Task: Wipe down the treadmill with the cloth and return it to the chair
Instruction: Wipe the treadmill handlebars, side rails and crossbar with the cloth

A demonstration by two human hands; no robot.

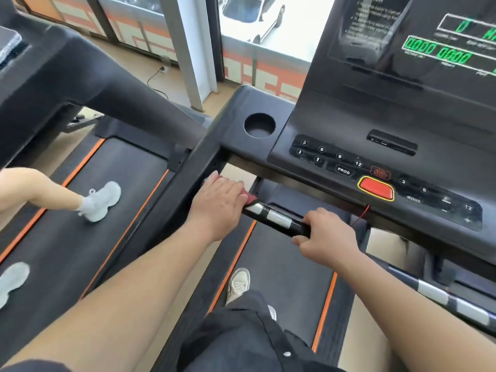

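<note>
Under the left hand (217,202), at the corner where the treadmill's side rail meets its front bar, lies the dark red cloth (249,196). Only a small edge of it shows past the fingertips. The hand lies over it with fingers fairly straight and close together, pressing it down rather than bunching it up. The right hand (326,237) is wrapped round the pulse-grip handlebar (273,217), fingers curled over the top and thumb underneath, most likely as a brace.

The coming stroke turns on that bar. Its long axis runs from the left hand straight toward the right hand, and the 2 silver sensor bands sit bare between them. The cloth is at the left-hand end, touching the bar's start, so the left hand is the one placed to slide it along. The right hand sits at the far end of that run and would have to let go for the wipe to cover the whole bar.

Beyond both hands rises the console (402,108) with its round cup holder (259,125) and red stop button (375,188). Below the hands runs the belt (284,267). I judge the wiping well short of finished (the chair for the cloth is nowhere in view). Another person's white shoe (100,201) rests on the neighbouring treadmill, well to the left of the left hand.
</note>
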